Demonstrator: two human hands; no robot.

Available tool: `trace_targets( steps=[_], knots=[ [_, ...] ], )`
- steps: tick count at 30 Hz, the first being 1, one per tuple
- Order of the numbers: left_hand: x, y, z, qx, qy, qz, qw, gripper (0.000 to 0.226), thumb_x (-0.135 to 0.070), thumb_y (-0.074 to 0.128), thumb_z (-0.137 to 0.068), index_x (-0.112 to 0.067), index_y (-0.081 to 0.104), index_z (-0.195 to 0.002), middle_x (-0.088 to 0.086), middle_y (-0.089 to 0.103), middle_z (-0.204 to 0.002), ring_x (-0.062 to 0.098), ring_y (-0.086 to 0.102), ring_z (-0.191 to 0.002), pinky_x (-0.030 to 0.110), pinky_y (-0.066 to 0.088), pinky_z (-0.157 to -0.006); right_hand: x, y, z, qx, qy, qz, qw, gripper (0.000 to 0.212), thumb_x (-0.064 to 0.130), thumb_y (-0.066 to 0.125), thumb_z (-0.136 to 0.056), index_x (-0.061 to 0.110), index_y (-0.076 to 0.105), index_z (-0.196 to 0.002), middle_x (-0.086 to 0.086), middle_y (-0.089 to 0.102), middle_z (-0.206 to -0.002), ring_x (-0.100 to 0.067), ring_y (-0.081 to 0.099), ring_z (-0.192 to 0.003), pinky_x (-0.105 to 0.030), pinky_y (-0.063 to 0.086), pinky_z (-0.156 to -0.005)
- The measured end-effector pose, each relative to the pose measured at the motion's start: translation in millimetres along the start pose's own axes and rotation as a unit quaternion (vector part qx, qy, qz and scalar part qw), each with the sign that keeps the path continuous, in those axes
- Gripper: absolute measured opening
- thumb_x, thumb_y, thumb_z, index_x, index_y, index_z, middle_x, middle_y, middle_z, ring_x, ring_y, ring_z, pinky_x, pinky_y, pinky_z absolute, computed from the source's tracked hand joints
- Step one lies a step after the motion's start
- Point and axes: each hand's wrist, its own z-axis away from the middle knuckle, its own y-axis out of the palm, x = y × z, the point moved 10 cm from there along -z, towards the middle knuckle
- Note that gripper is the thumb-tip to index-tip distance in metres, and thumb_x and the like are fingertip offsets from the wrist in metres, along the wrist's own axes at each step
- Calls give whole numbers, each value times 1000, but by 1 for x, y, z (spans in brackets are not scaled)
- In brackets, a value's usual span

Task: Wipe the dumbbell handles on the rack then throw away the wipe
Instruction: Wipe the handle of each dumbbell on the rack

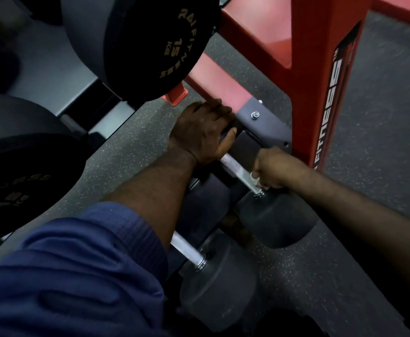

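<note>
Nearest to the camera, a blue sleeve (65,263) is being shown at the lower left, with the bare forearm being stretched forward from it. Just right of this arm, a second dumbbell (216,283) is being kept on the low row, its handle partly covered by the arm.

Further on, the left hand (204,132) is being curled over the far end of the dumbbell handle (238,170), where the dark head begins; the fingers are being bent down round it, so the weight seems to be steadied. Next to it, the wipe (256,180), small and white, is being pressed to the near end of the same handle by the right hand (274,166), whose fingers are being clenched round both. The red rack (320,69) is being seen just behind this hand.

The wiping step is judged to be in hand. For the next move, the wipe is probably to be slid along the bar toward the left hand, with the grip loosened only a little.
</note>
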Motion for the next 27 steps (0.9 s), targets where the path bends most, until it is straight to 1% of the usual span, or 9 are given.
trace_targets(
  steps=[2, 4, 5, 8, 10, 13, 18, 23, 27],
  knots=[
    [2, 2, 1, 7, -2, 0, 1000, 42, -46, 51, -99, -20, 74, -123, -1, 72, -130, 25, 60, -131, 44, 44, -105, 9, -14, -7, -68, 14, -95, 993, 4, 14, 80, -80, 18, 79, -82, -1, 72, -73, -16, 72, -84, -20, 48, -67],
    [0, 3, 1, 16, -1, 0, 1000, 43, -47, 49, -99, -21, 74, -123, -1, 71, -130, 25, 59, -132, 44, 43, -105, 22, -33, -8, -150, -5, -169, 974, 7, 18, 78, -84, 15, 80, -89, -6, 76, -84, -18, 70, -95, -13, 36, -67],
    [-1, 2, 1, 16, -1, 0, 1000, 43, -47, 49, -99, -21, 74, -123, -2, 71, -130, 25, 59, -132, 44, 43, -105, 23, -35, -8, -156, -12, -187, 970, 11, 20, 78, -84, 14, 81, -94, -7, 78, -93, -18, 69, -101, -12, 35, -68],
    [1, 1, 0, 10, -1, 2, 1000, 43, -47, 49, -99, -21, 74, -122, -1, 72, -130, 25, 60, -131, 44, 44, -104, 4, -10, -1, -61, -7, -124, 990, 11, 29, 80, -85, 19, 80, -82, -4, 79, -93, -15, 72, -97, -18, 45, -72],
    [1, 1, 0, 9, -2, 3, 1000, 43, -47, 49, -100, -21, 74, -122, -1, 72, -129, 26, 60, -130, 44, 44, -103, -9, 1, 8, -7, 6, -30, 1000, 7, 17, 78, -84, 23, 80, -85, 0, 78, -99, -16, 71, -99, -17, 48, -82],
    [0, 2, 2, 5, 6, 8, 1000, 42, -46, 48, -100, -21, 75, -121, -2, 72, -128, 26, 60, -129, 44, 45, -102, -7, 3, 1, -5, 5, -1, 1000, 25, 4, 67, -83, 21, 81, -96, -2, 78, -103, -18, 71, -101, -23, 53, -94],
    [0, -1, 1, -7, 6, 13, 1000, 40, -45, 50, -99, -22, 76, -118, -2, 73, -126, 25, 61, -128, 44, 46, -102, 10, 18, -17, 60, -3, 80, 995, 31, 6, 66, -87, 20, 77, -112, -4, 74, -115, -23, 71, -104, -26, 56, -88],
    [1, -6, 2, -23, 1, 23, 999, 37, -43, 52, -98, -21, 76, -114, -2, 74, -122, 26, 62, -126, 44, 47, -101, 1, 11, -9, 70, 7, 115, 991, 39, 0, 63, -84, 25, 77, -111, -3, 73, -118, -24, 68, -112, -29, 55, -93],
    [0, -4, 1, -21, 7, 21, 1000, 36, -43, 52, -98, -21, 76, -115, -2, 73, -123, 26, 62, -127, 44, 47, -101, 10, 27, -18, 126, -30, 134, 982, 29, 10, 61, -93, 24, 75, -115, -4, 73, -118, -24, 69, -102, -23, 51, -80]
  ],
)
